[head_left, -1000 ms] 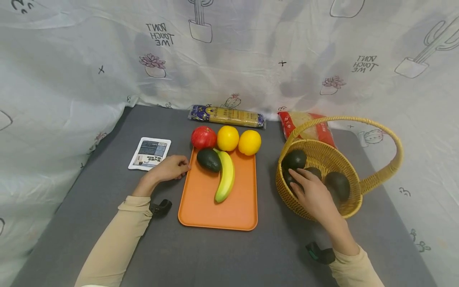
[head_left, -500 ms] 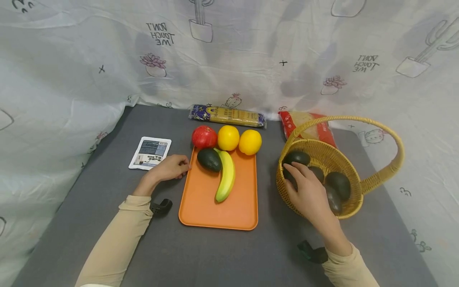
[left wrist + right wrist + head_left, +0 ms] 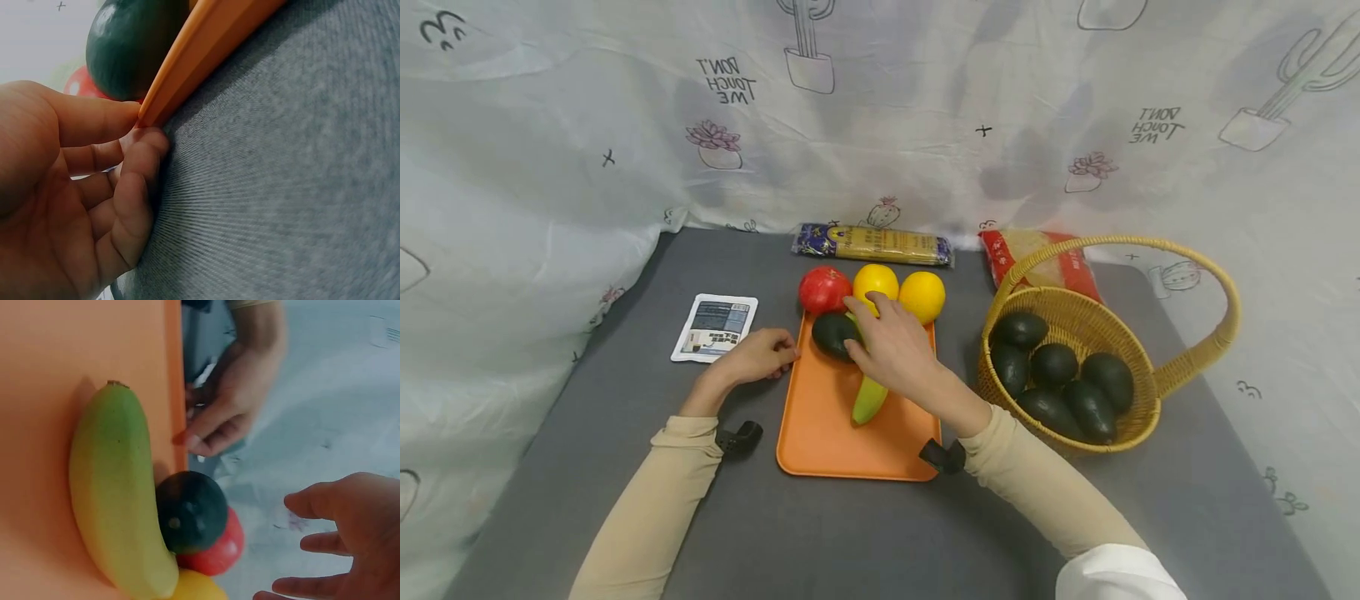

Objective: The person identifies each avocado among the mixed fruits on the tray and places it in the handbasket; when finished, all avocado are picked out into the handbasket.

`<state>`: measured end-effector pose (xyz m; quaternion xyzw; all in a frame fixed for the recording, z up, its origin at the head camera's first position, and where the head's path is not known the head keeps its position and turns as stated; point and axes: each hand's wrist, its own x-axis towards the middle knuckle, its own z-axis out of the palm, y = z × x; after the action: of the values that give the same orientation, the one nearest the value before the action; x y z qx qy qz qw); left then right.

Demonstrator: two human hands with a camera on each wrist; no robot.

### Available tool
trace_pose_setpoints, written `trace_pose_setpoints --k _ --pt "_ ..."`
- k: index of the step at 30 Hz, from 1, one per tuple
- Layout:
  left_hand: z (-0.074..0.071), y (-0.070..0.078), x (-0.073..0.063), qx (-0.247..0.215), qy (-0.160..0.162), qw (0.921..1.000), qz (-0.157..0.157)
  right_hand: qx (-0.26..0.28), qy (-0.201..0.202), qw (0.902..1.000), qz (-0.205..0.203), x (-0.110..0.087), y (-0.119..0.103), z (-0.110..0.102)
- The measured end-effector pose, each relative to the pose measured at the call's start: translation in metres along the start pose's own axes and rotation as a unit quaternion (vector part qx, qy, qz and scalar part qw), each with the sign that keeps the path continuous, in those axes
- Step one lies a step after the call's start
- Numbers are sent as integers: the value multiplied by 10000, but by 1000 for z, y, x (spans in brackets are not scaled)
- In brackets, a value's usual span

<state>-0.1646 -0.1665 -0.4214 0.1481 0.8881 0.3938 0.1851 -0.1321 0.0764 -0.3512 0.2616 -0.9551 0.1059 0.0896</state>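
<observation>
My left hand (image 3: 758,357) pinches the left rim of the orange tray (image 3: 820,437); in the left wrist view the thumb (image 3: 103,119) lies on the rim, with curled fingers beneath. My right hand (image 3: 895,346) is over the tray, fingers spread, holding nothing. The right wrist view shows it apart from the dark green avocado (image 3: 194,509) and the yellow-green banana (image 3: 115,487). Both lie on the tray, avocado left of banana. A red round fruit (image 3: 824,290) and two yellow round fruits (image 3: 922,297) line the tray's far end, one yellow fruit partly hidden by my right hand.
To the right stands a wicker basket (image 3: 1078,312) with a tall handle, holding several avocados. Behind it lies a red-and-clear packet (image 3: 1078,271). A long noodle packet (image 3: 880,244) lies beyond the tray, and a white pouch (image 3: 715,327) is at the left.
My right hand has left the basket and moved left over the tray, carrying nothing. The avocados stay in the basket. My left hand keeps its place on the tray's rim.
</observation>
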Motion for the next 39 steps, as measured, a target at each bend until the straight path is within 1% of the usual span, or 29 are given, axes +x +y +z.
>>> trace_pose_setpoints --k 3,6,9,12,16,18,20,22,24,26,29,32,35,37,39 --pt "1 -2 1 52 4 10000 -43 -315 -567 9979 72 18 -8 11" --pt "1 -3 2 98 1 9999 -87 -527 -1144 9918 225 28 -13 21" --pt "1 -3 2 79 -21 9999 -98 -629 -1433 9874 218 31 -15 31" --pt "0 -2 2 92 -13 9999 -76 -650 -1389 9882 60 29 -16 37" --pt "0 1 1 103 12 9999 -38 -672 -1157 9906 -294 26 -19 41" --pt "0 2 1 87 3 10000 -18 -638 -1062 9915 -410 24 -20 41" --pt "1 3 0 89 -2 10000 -34 -503 -931 9933 -457 20 -21 37" --pt "1 2 0 94 0 9999 -59 -133 -832 9956 -416 14 -21 29" --pt "1 1 0 121 2 9999 -81 354 -751 9962 -277 5 -19 16" --pt "1 0 0 161 33 9998 -80 818 -595 9948 -92 -7 -16 0" --pt "0 -1 0 226 57 9997 -24 1182 -156 9927 165 -34 -3 -29" --pt "0 -1 1 263 54 9996 6 1220 390 9911 350 -68 19 -56" --pt "0 -2 1 205 32 9998 -5 1063 719 9897 634 -103 46 -79" --pt "-1 -3 1 138 26 9999 -23 878 792 9882 970 -124 66 -90" --pt "-1 -4 1 114 8 9999 -26 649 694 9856 1399 -144 84 -98"
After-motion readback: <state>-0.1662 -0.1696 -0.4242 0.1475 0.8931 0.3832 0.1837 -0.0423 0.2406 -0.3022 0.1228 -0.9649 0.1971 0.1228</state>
